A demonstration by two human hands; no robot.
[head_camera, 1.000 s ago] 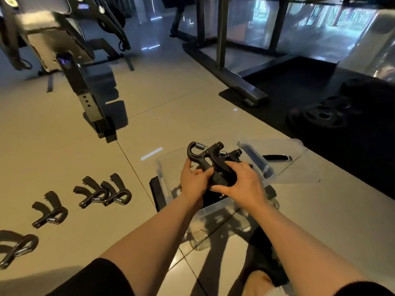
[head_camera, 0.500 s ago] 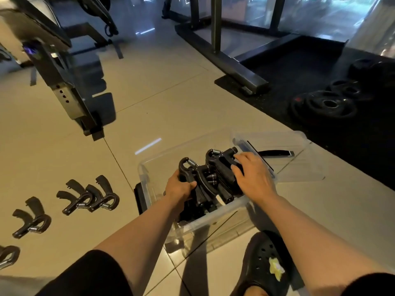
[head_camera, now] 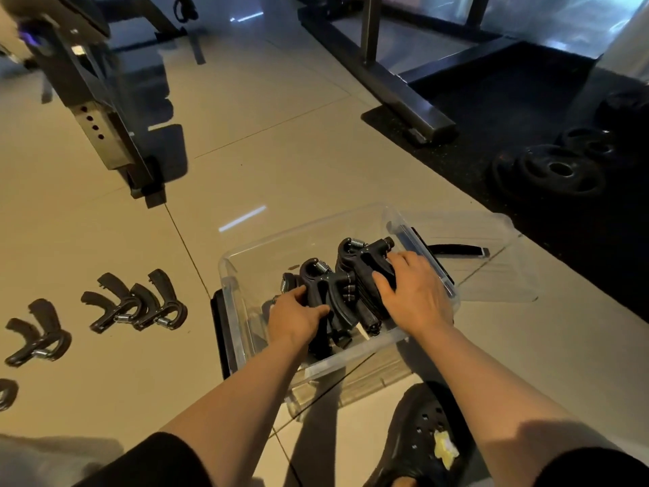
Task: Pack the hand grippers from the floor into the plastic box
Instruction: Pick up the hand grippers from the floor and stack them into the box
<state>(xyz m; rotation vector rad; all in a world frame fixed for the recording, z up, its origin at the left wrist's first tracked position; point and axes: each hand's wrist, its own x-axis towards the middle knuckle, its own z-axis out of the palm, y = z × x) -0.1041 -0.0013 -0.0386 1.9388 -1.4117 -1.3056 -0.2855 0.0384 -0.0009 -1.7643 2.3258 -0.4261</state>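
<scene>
A clear plastic box (head_camera: 302, 230) stands on the tiled floor in front of me. Inside it lie several black hand grippers with steel springs. My left hand (head_camera: 296, 316) grips the handle of one gripper (head_camera: 325, 282) at the box's left side. My right hand (head_camera: 412, 293) rests on a second bunch of grippers (head_camera: 363, 254) at the right side, fingers curved over the handles. More grippers lie on the floor to the left: a close pair (head_camera: 137, 302), a single one (head_camera: 37, 335) and one cut off by the frame edge (head_camera: 7, 393).
The box's clear lid (head_camera: 491, 261) lies on the floor to its right. A bench leg (head_camera: 116, 135) stands at the back left, a steel rack base (head_camera: 397, 89) behind. Weight plates (head_camera: 558, 170) sit on a black mat. My black clog (head_camera: 418, 441) is beside the box.
Both hands have lowered the black grippers from above the box down into it. The camera has tilted downward.
</scene>
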